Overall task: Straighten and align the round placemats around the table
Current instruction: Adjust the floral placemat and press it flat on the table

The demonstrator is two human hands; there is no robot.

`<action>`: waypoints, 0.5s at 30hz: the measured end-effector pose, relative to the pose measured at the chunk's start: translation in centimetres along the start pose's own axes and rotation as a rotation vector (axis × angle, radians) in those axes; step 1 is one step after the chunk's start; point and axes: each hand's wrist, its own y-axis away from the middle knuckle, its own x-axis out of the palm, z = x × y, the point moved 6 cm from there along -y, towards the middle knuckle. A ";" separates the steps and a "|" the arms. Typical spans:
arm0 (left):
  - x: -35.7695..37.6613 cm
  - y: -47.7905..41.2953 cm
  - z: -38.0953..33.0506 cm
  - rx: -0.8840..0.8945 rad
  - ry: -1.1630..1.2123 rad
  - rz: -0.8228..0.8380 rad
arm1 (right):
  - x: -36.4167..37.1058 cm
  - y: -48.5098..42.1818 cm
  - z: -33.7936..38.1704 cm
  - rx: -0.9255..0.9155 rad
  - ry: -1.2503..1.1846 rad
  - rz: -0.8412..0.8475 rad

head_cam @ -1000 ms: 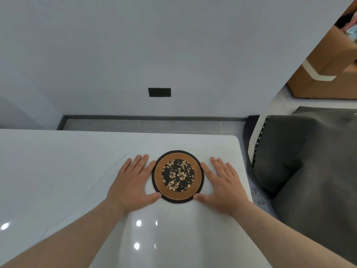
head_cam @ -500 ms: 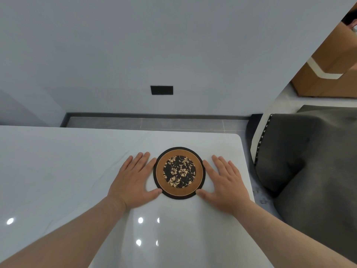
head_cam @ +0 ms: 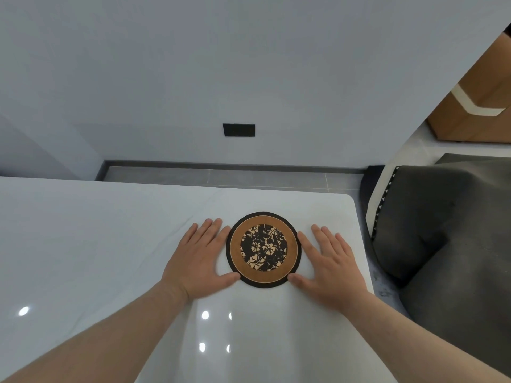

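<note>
A: Where's your round placemat (head_cam: 263, 249)?
B: Flat on the white bench (head_cam: 83, 230), near its far right corner.
A: And your hands?
B: Left hand (head_cam: 197, 262) and right hand (head_cam: 330, 265) lie flat and open, bracketing its rim, gripping nothing.

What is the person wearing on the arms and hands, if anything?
Nothing shows: the left hand and the right hand are bare, without gloves, rings or a watch. Both forearms are bare to the picture's edge; no sleeve is visible.
</note>
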 end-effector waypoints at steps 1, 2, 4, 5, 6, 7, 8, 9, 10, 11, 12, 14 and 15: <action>-0.1 0.0 0.0 -0.002 0.005 -0.008 | 0.0 0.0 0.0 -0.001 -0.001 -0.003; -0.1 0.0 0.1 -0.002 0.012 -0.015 | 0.0 0.0 0.1 -0.002 -0.004 -0.007; -0.1 0.0 0.1 0.001 0.020 -0.026 | 0.0 0.0 0.0 0.003 -0.010 -0.007; -0.1 0.0 0.1 0.004 0.021 -0.027 | 0.0 -0.1 0.0 0.004 -0.002 -0.003; -0.1 0.0 0.0 0.005 0.018 -0.024 | 0.1 -0.1 0.0 0.003 0.009 0.000; 0.0 0.0 0.0 0.006 0.014 -0.022 | 0.1 -0.1 0.0 0.002 0.014 0.000; 0.0 -0.1 0.0 0.007 0.010 -0.021 | 0.1 -0.1 0.0 0.001 0.010 -0.004; 0.0 -0.1 0.0 0.008 0.009 -0.020 | 0.0 -0.2 0.1 0.001 0.000 -0.012; 0.0 -0.1 0.0 0.008 0.009 -0.017 | 0.1 -0.2 0.1 0.000 -0.009 -0.017; -0.1 -0.1 0.0 0.008 0.008 -0.017 | 0.1 -0.2 0.1 -0.001 -0.010 -0.017; 0.0 0.0 0.0 0.008 0.004 -0.015 | 0.1 -0.2 0.1 -0.002 -0.006 -0.015; 0.0 0.0 0.0 0.007 -0.002 -0.010 | 0.1 -0.2 0.0 -0.001 -0.002 -0.018; 0.1 -0.1 0.1 0.006 -0.002 -0.010 | 0.1 -0.2 0.0 0.001 0.003 -0.019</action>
